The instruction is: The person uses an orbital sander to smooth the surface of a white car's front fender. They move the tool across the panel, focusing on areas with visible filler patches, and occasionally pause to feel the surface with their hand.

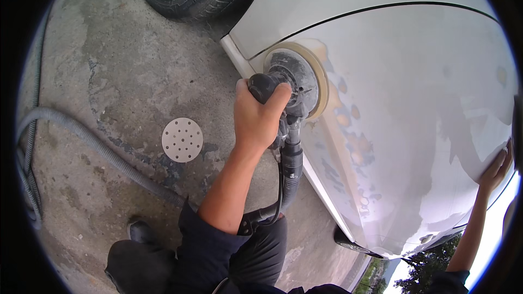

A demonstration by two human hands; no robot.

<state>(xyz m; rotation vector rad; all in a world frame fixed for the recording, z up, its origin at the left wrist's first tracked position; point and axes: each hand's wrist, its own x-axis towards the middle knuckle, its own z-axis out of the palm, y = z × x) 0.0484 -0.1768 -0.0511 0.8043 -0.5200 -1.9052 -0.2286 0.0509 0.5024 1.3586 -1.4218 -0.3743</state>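
Observation:
My left hand [257, 110] grips the dark, dust-covered round sander [297, 79] by its head, with its pale pad against the lower part of a white car door [414, 87]. Sanded beige and bluish patches [354, 147] show on the panel below and right of the pad. A corrugated hose runs from the sander down past my forearm. At the right edge, my right hand [493, 169] lies on the upper door with its fingers stretched out, holding nothing visible. A perforated round sanding disc [173, 130] lies on the concrete left of my left hand.
A car wheel [180, 0] is at the top left. A grey hose [95, 139] loops over the concrete floor [103, 49] on the left. My dark-clothed legs and shoe are at the bottom. Trees [419, 269] show beyond the car at the lower right.

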